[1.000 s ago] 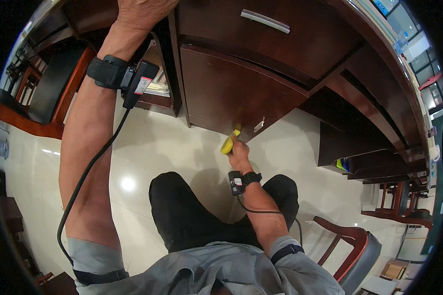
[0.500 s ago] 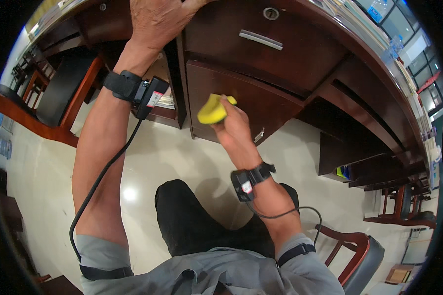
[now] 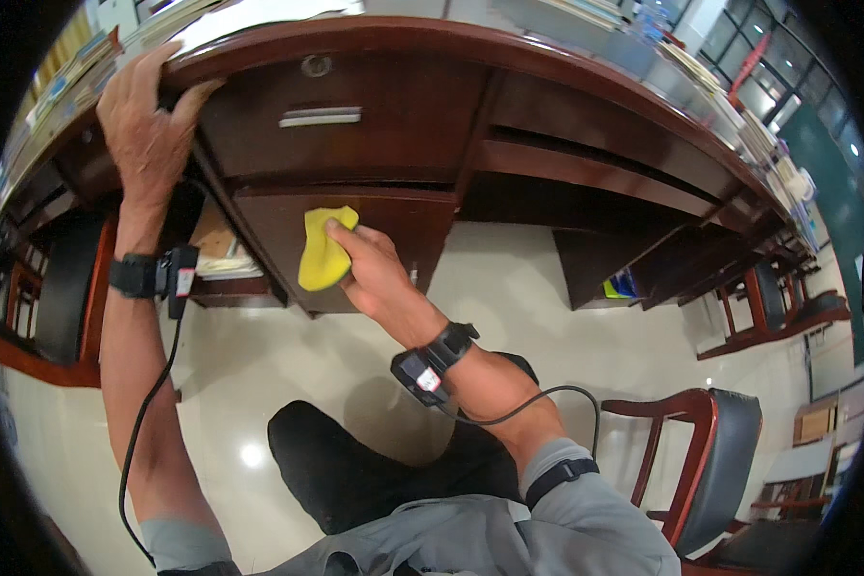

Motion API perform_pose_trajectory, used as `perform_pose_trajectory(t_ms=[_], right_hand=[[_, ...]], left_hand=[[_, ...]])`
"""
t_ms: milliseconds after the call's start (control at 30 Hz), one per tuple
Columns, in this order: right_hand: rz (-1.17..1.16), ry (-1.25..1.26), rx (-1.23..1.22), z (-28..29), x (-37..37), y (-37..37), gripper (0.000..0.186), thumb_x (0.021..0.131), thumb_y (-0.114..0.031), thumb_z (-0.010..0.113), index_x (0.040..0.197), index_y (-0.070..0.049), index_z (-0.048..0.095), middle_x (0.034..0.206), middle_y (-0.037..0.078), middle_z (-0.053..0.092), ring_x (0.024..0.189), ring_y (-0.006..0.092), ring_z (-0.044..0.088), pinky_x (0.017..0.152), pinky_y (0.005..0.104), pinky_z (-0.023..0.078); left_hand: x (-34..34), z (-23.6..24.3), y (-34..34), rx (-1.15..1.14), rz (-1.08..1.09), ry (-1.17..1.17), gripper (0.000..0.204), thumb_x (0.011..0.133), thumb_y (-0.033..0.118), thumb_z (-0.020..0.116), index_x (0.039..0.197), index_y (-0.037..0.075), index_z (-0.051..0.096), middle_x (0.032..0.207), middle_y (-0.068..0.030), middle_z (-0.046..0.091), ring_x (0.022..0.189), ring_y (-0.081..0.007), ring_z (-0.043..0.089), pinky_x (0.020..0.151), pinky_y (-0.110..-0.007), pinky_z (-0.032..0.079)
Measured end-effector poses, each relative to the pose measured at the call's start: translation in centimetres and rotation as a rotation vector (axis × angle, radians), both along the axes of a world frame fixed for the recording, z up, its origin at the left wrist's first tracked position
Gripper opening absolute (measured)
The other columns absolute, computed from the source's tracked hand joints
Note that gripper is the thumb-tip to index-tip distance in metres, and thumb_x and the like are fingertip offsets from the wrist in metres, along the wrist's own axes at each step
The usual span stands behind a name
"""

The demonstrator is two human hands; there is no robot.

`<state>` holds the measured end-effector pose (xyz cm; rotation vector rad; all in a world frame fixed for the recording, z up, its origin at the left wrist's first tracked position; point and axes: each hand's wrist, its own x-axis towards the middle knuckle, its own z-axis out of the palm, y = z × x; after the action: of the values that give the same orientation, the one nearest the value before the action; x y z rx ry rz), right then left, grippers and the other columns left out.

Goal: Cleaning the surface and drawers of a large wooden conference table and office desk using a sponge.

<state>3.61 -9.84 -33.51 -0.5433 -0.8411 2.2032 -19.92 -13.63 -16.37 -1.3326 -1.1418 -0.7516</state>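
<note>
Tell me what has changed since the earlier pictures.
The right hand has carried the yellow sponge up and leftward, from near the bottom of the cabinet door to before its left half. The view has tilted up, bringing more of the left hand, on the desk edge, into sight. The sponge stays gripped; the drawer stays shut.

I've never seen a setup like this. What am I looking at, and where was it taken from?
There's no robot here, just a person's two bare hands. A wide fisheye camera on the person's head looks down, so straight edges appear bent. Small black devices are strapped to the wrists. The left hand rests over the edge of a dark brown desk. The right hand holds a soft-looking yellow pad in front of the lower cabinet door. On the desktop lie white paper and stacks of papers or books.
</note>
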Motion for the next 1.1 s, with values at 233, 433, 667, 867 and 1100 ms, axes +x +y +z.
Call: perform_pose_trajectory(t_ms=[233, 433, 667, 867, 1100], right_hand=[[-0.117, -0.005, 0.035, -1.8, 9.5, 2.5, 0.027, 0.099, -0.02, 0.059, 0.115, 0.002, 0.06, 0.105, 0.007, 0.066, 0.094, 0.0149, 0.065, 0.082, 0.0312, 0.055], [-0.415, -0.039, 0.01, -3.2, 16.5, 5.9, 0.027, 0.098, -0.021, 0.06, 0.114, 0.001, 0.057, 0.102, 0.007, 0.064, 0.09, 0.0178, 0.065, 0.082, 0.0346, 0.055], [-0.512, -0.319, 0.332, -1.6, 19.4, 6.1, 0.033, 0.096, -0.024, 0.063, 0.12, -0.002, 0.06, 0.099, 0.003, 0.066, 0.084, 0.0094, 0.061, 0.073, 0.0279, 0.052], [-0.308, -0.517, 0.689, -4.3, 14.4, 3.5, 0.045, 0.095, -0.026, 0.063, 0.132, -0.003, 0.053, 0.095, 0.007, 0.066, 0.084, 0.0134, 0.061, 0.076, 0.0311, 0.052], [-0.272, -0.668, 0.77, -8.6, 14.7, 3.5, 0.056, 0.092, -0.036, 0.063, 0.134, -0.001, 0.051, 0.109, 0.023, 0.065, 0.099, 0.0332, 0.063, 0.086, 0.0404, 0.049]], left_hand=[[-0.7, -0.5, -0.2, -0.067, 0.044, -0.078, 0.05, 0.078, 0.02, 0.079, 0.124, 0.011, 0.06, 0.118, -0.0091, 0.064, 0.113, -0.0289, 0.057, 0.099, -0.041, 0.04], [-1.3, -0.4, -0.1, -0.109, 0.102, -0.07, 0.05, 0.081, 0.014, 0.077, 0.127, 0.01, 0.058, 0.122, -0.0114, 0.062, 0.115, -0.0309, 0.056, 0.1, -0.042, 0.042], [-4.3, -0.3, -0.2, -0.138, 0.094, 0.009, 0.047, 0.084, 0.014, 0.074, 0.128, 0.01, 0.058, 0.124, -0.0095, 0.062, 0.116, -0.0293, 0.056, 0.099, -0.042, 0.042], [-4.8, -0.8, 0.0, -0.143, 0.129, -0.016, 0.044, 0.086, 0.015, 0.073, 0.127, 0.01, 0.059, 0.125, -0.0096, 0.062, 0.117, -0.0284, 0.056, 0.099, -0.04, 0.042], [-4.1, -1.0, 0.2, -0.125, 0.239, -0.103, 0.043, 0.088, 0.02, 0.071, 0.127, 0.009, 0.059, 0.121, -0.0124, 0.063, 0.112, -0.0312, 0.058, 0.094, -0.042, 0.045]])
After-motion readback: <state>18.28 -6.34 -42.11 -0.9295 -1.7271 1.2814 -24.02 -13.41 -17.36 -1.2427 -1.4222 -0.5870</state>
